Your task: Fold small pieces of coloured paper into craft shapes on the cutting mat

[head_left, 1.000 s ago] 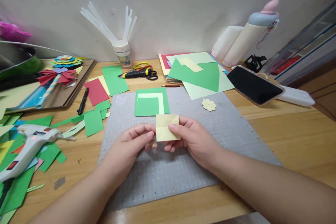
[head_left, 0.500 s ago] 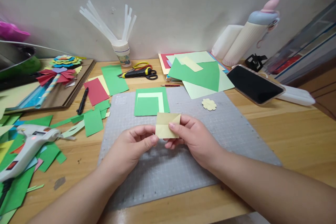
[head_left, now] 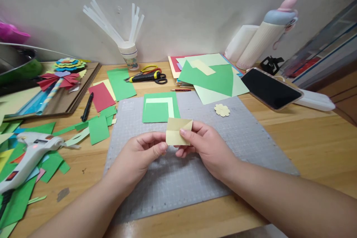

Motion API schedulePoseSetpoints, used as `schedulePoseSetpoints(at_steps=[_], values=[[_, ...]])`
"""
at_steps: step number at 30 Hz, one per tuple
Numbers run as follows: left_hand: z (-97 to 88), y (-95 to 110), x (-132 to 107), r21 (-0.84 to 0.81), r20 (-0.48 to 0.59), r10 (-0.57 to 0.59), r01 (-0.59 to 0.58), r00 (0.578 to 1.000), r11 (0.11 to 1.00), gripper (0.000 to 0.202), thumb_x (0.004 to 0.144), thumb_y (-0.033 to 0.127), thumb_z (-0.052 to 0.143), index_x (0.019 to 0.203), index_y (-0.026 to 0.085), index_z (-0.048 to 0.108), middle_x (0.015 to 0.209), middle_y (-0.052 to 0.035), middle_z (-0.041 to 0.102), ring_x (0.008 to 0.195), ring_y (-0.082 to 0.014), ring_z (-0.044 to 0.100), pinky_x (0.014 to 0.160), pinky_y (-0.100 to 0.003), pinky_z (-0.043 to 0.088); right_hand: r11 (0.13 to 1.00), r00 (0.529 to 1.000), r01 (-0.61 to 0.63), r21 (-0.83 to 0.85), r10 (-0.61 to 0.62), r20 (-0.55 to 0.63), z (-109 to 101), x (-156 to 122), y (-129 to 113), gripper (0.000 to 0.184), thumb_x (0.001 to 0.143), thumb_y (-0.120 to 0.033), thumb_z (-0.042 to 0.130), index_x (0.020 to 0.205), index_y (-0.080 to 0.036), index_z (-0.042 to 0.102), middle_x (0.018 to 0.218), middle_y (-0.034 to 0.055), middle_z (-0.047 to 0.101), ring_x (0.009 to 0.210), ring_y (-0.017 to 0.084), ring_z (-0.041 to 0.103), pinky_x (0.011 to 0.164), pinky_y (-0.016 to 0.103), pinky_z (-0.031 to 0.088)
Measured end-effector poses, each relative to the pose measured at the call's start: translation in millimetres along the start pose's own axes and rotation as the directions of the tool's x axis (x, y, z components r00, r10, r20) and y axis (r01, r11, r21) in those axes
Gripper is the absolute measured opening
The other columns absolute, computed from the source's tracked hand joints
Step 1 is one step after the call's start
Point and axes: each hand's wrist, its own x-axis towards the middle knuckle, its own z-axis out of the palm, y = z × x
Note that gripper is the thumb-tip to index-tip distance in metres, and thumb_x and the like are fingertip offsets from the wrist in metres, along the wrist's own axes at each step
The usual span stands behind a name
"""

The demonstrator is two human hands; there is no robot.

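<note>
Between my hands, above the grey cutting mat (head_left: 156, 189), is a small pale yellow square of paper (head_left: 175, 137) with crease lines across it. My right hand (head_left: 210, 147) pinches its right side, thumb on the front and fingers behind. My left hand (head_left: 146, 150) is closed at its left edge, fingertips behind the paper and thumb at the lower left corner. Just beyond the paper lie stacked green and pale green squares (head_left: 156, 112). A pale yellow scalloped paper flower (head_left: 222, 110) rests on the mat to the right.
At left are a white glue gun (head_left: 30, 152), green paper scraps (head_left: 99, 130) and a black pen (head_left: 87, 107). Behind the mat stand a paper cup (head_left: 130, 57) with straws, scissors (head_left: 161, 79) and a paper stack (head_left: 212, 78). A phone (head_left: 272, 88) and a bottle (head_left: 264, 37) are at right.
The paper square has tipped and shifted very slightly upward. Both hands keep nearly the same grip and place.
</note>
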Motion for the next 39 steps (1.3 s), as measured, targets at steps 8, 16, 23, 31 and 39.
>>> schedulePoseSetpoints(at_steps=[8, 16, 23, 31, 39], values=[[1.3, 0.6, 1.2, -0.078, 0.064, 0.006, -0.001, 0.998, 0.997, 0.006, 0.072, 0.025, 0.073, 0.077, 0.021, 0.072, 0.069, 0.0025, 0.068, 0.065, -0.0109, 0.059, 0.067, -0.022, 0.045, 1.000, 0.995, -0.020, -0.013, 0.021, 0.099, 1.6, -2.3, 1.1, 0.021, 0.077, -0.036, 0.067, 0.087, -0.017, 0.064, 0.074, 0.0002, 0.067, 0.055, 0.010, 0.062, 0.053, 0.022, 0.048], [1.8, 1.9, -1.4, -0.110, 0.132, -0.020, 0.034, 0.991, 0.993, 0.015, 0.074, 0.030, 0.072, 0.073, 0.017, 0.064, 0.064, 0.0013, 0.067, 0.061, -0.0116, 0.060, 0.063, -0.022, 0.044, 0.996, 0.978, -0.011, -0.084, 0.028, 0.207, 2.7, -6.6, 0.7, 0.024, 0.080, -0.039, 0.060, 0.080, -0.015, 0.061, 0.070, -0.0001, 0.062, 0.056, 0.010, 0.060, 0.052, 0.023, 0.045], [-2.6, -2.1, -1.1, -0.132, 0.208, -0.082, 0.111, 0.975, 0.985, 0.025, 0.073, 0.038, 0.073, 0.075, 0.015, 0.062, 0.064, 0.0017, 0.063, 0.058, -0.0093, 0.051, 0.055, -0.020, 0.035, 0.991, 0.960, -0.008, -0.132, 0.045, 0.275, 1.3, -7.6, -1.6, 0.030, 0.082, -0.043, 0.057, 0.076, -0.014, 0.060, 0.066, 0.0013, 0.060, 0.055, 0.011, 0.058, 0.046, 0.021, 0.039], [-3.3, -4.0, -0.9, -0.117, 0.191, -0.105, 0.129, 0.976, 0.985, 0.025, 0.070, 0.036, 0.076, 0.074, 0.015, 0.063, 0.063, 0.0026, 0.063, 0.055, -0.0068, 0.045, 0.052, -0.019, 0.032, 0.990, 0.966, 0.034, -0.134, 0.002, 0.259, 1.0, -9.1, -1.0, 0.017, 0.083, -0.033, 0.057, 0.078, -0.017, 0.057, 0.065, -0.0012, 0.060, 0.055, 0.009, 0.056, 0.046, 0.019, 0.038], [-4.9, -5.8, -0.3, -0.191, 0.205, -0.060, 0.100, 0.977, 0.976, 0.018, 0.073, 0.032, 0.075, 0.076, 0.017, 0.066, 0.065, 0.0049, 0.062, 0.057, -0.0047, 0.045, 0.054, -0.016, 0.034, 0.995, 0.984, 0.004, -0.104, 0.015, 0.179, -0.5, -6.5, -2.0, 0.018, 0.081, -0.035, 0.058, 0.079, -0.017, 0.057, 0.064, -0.0009, 0.061, 0.052, 0.010, 0.057, 0.044, 0.020, 0.039]])
